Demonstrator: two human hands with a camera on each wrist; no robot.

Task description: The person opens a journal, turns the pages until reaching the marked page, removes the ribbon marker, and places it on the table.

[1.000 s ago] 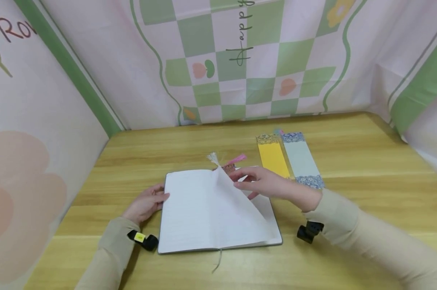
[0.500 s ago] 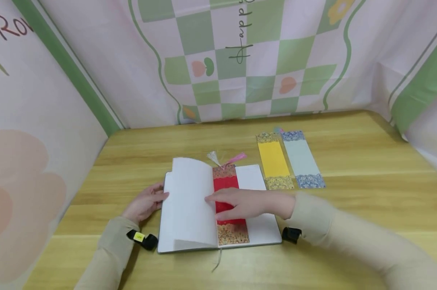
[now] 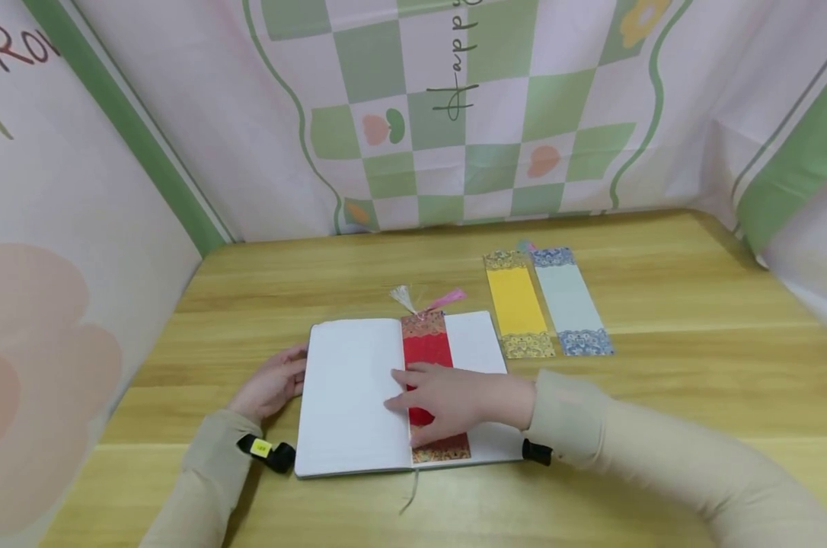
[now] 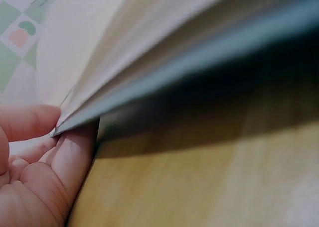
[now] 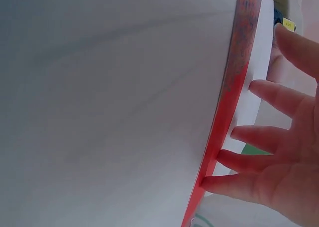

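Note:
An open notebook [image 3: 352,396] with blank white pages lies on the table, a thin grey ribbon hanging from its near edge. My left hand [image 3: 269,384] holds its left edge; in the left wrist view the thumb [image 4: 35,121] is at the page edge and a finger lies under the raised grey-blue cover [image 4: 164,77]. Along the gutter on the right page lies a red bookmark [image 3: 429,348] with patterned ends, white and pink tassels at its top. My right hand [image 3: 448,399] is spread over the bookmark, fingertips at the gutter, partly hiding it.
Right of the notebook, a yellow bookmark [image 3: 518,301] and a pale blue bookmark [image 3: 569,298] lie side by side on the wooden table [image 3: 694,304]. A printed curtain [image 3: 496,152] hangs behind the table's far edge.
The right hand has turned a page over to the left, uncovering the red bookmark, and moved down across it. The lifted page now lies flat. The left hand stays at the notebook's left edge.

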